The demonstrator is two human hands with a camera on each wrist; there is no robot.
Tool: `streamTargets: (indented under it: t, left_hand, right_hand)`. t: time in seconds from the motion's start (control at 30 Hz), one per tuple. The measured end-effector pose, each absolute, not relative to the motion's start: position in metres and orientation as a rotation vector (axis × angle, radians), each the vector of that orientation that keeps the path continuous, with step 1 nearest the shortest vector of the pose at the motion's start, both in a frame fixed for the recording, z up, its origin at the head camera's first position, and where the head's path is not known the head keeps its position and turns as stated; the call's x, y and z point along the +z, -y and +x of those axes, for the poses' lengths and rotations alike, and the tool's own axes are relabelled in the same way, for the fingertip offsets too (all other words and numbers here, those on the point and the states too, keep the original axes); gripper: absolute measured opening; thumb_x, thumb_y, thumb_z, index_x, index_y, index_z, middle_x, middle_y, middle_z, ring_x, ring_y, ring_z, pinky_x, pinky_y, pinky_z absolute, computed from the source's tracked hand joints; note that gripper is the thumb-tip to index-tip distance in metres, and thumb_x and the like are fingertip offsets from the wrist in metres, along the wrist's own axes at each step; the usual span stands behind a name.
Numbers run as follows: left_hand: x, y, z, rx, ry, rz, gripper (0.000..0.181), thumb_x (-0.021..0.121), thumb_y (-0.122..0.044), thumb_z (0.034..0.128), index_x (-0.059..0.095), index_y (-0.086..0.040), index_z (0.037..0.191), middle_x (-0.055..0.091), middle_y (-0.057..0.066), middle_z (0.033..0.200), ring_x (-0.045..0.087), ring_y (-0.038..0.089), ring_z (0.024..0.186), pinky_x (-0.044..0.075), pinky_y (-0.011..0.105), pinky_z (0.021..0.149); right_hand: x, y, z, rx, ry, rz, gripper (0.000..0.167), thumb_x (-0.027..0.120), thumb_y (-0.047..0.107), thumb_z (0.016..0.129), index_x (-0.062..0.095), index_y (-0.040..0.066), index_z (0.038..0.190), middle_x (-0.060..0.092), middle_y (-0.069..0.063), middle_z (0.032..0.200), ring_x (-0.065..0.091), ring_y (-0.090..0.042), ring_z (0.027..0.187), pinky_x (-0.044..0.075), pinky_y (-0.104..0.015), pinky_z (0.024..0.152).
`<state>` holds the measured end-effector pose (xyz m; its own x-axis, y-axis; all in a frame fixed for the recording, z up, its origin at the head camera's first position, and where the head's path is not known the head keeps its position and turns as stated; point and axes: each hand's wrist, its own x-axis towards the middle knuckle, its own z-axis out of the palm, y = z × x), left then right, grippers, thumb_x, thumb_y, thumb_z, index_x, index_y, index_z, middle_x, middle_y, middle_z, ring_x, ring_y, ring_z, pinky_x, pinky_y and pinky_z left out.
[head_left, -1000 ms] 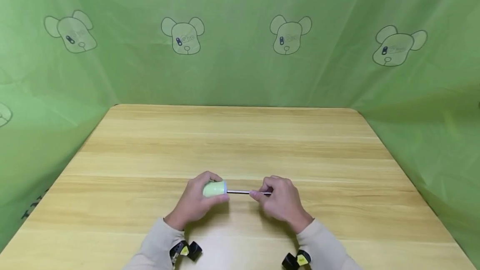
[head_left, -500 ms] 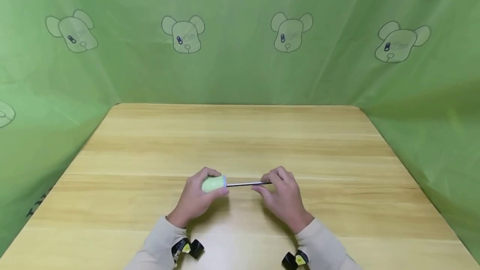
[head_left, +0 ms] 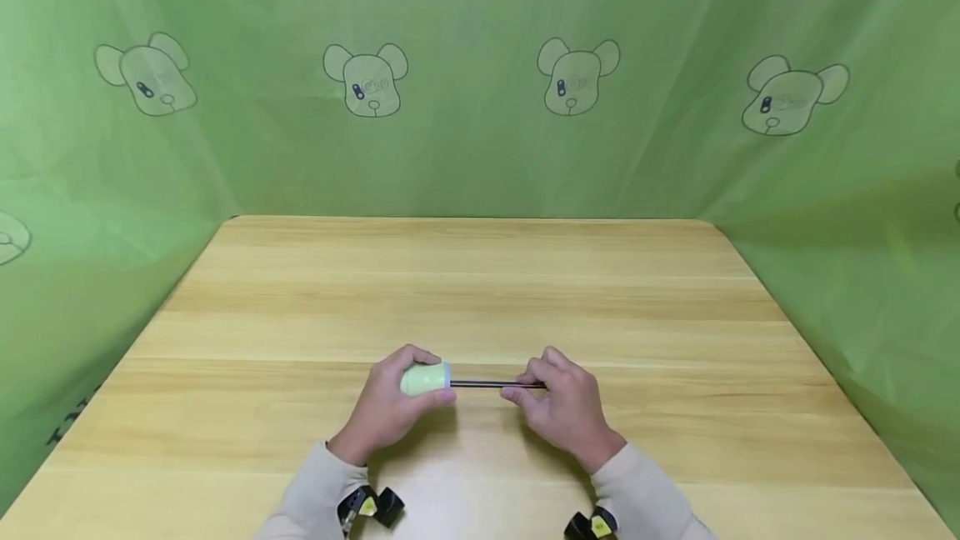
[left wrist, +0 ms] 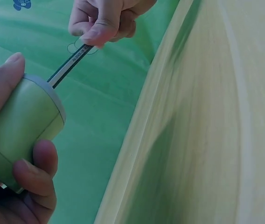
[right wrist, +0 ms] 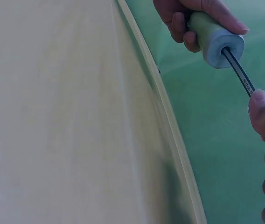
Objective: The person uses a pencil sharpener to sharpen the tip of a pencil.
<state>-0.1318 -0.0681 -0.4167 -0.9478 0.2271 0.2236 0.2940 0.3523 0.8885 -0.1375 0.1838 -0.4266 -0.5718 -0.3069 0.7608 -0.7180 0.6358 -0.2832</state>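
My left hand (head_left: 390, 402) grips a light green, rounded pencil sharpener (head_left: 423, 379) with a pale blue end face, held above the table. From the hole in that face a dark striped pencil (head_left: 480, 383) runs toward my right hand (head_left: 566, 402). Thumb and fingers of the right hand pinch the pencil's other end, partly covering it. In the left wrist view small lettering shows along the pencil (left wrist: 72, 65). The right wrist view shows the pencil (right wrist: 239, 71) inside the hole of the sharpener (right wrist: 221, 46); its tip is hidden.
A wooden table (head_left: 480, 298) spreads under both hands. Green curtains (head_left: 465, 157) with printed bear heads hang behind it and at both sides. Black cameras with yellow labels are strapped at the left wrist (head_left: 369, 508) and right wrist (head_left: 592, 525).
The pencil's visible side has gone from silvery to dark, so it has turned. My right fingers straightened half a second ago and are curled again. The left hand keeps its grip.
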Motion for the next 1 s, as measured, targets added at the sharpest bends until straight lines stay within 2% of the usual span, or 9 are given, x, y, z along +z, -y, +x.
streamTargets:
  t: [0.2,0.3,0.43,0.53,0.6,0.7,0.83,0.9,1.0]
  left_hand:
    - [-0.417,0.066,-0.135,-1.594,2.464,-0.639,0.039,0.085,-0.022,0.0725,0.063,-0.009,0.101,0.061,0.001,0.092,0.053,0.015,0.070,0.049,0.027,0.054]
    - [-0.417,0.065,-0.136,-1.537,2.455,-0.696,0.040,0.086,-0.022,0.0721,0.063,-0.008,0.101,0.062,0.001,0.094,0.053,0.014,0.070,0.049,0.026,0.054]
    - [-0.415,0.065,-0.136,-1.568,2.467,-0.586,0.039,0.086,-0.024,0.0718,0.064,-0.010,0.100,0.062,0.000,0.091,0.053,0.016,0.070,0.049,0.028,0.054]
    - [-0.413,0.066,-0.136,-1.668,2.472,-0.443,0.038,0.086,-0.024,0.0727,0.065,-0.011,0.102,0.062,0.003,0.090,0.053,0.019,0.071,0.048,0.030,0.054]
    - [-0.413,0.067,-0.136,-1.737,2.476,-0.378,0.037,0.085,-0.024,0.0741,0.065,-0.010,0.103,0.061,0.006,0.091,0.053,0.021,0.071,0.048,0.031,0.054]
    - [-0.413,0.067,-0.135,-1.824,2.480,-0.370,0.034,0.082,-0.021,0.0776,0.063,-0.008,0.103,0.061,0.009,0.092,0.053,0.021,0.071,0.048,0.030,0.054]
    - [-0.414,0.068,-0.133,-1.853,2.491,-0.433,0.031,0.079,-0.019,0.0804,0.061,-0.007,0.102,0.060,0.010,0.091,0.053,0.021,0.070,0.047,0.028,0.054]
    - [-0.415,0.069,-0.133,-1.841,2.487,-0.476,0.031,0.078,-0.018,0.0808,0.060,-0.007,0.102,0.060,0.009,0.091,0.052,0.021,0.070,0.047,0.028,0.054]
    - [-0.415,0.070,-0.133,-1.777,2.485,-0.545,0.032,0.080,-0.019,0.0796,0.060,-0.007,0.102,0.059,0.007,0.090,0.052,0.019,0.070,0.047,0.028,0.054]
  right_hand:
    - [-0.414,-0.184,-0.132,1.038,2.608,0.638,0.031,0.079,0.021,0.080,0.054,0.019,0.062,0.035,0.014,0.056,0.029,0.001,0.049,0.027,-0.019,0.043]
    - [-0.410,-0.183,-0.131,1.102,2.743,0.511,0.030,0.074,0.023,0.086,0.057,0.017,0.063,0.041,0.012,0.057,0.038,-0.004,0.051,0.033,-0.023,0.050]
    - [-0.413,-0.180,-0.131,0.907,2.596,0.519,0.019,0.083,0.025,0.077,0.070,0.013,0.082,0.057,0.005,0.076,0.050,-0.011,0.066,0.040,-0.031,0.065]
    - [-0.417,-0.179,-0.131,0.835,2.413,0.605,0.036,0.089,0.023,0.067,0.069,0.007,0.093,0.058,0.000,0.087,0.052,-0.016,0.071,0.042,-0.030,0.066]
    - [-0.420,-0.178,-0.132,0.819,2.278,0.684,0.038,0.089,0.021,0.065,0.067,0.005,0.091,0.056,-0.002,0.085,0.052,-0.018,0.071,0.043,-0.027,0.063]
    - [-0.424,-0.177,-0.136,0.737,2.033,0.767,0.030,0.082,0.030,0.077,0.066,0.005,0.079,0.053,-0.001,0.076,0.051,-0.016,0.064,0.039,-0.025,0.058]
    - [-0.427,-0.176,-0.141,0.672,1.820,0.806,0.042,0.066,0.039,0.092,0.063,0.007,0.065,0.045,0.002,0.064,0.040,-0.011,0.051,0.031,-0.020,0.048]
    - [-0.427,-0.176,-0.141,0.704,1.835,0.831,0.041,0.068,0.038,0.091,0.063,0.008,0.064,0.043,0.003,0.062,0.036,-0.007,0.049,0.029,-0.015,0.045]
    - [-0.426,-0.176,-0.138,0.818,1.970,0.825,0.030,0.084,0.023,0.076,0.060,0.008,0.064,0.044,0.003,0.062,0.038,-0.004,0.050,0.032,-0.012,0.043]
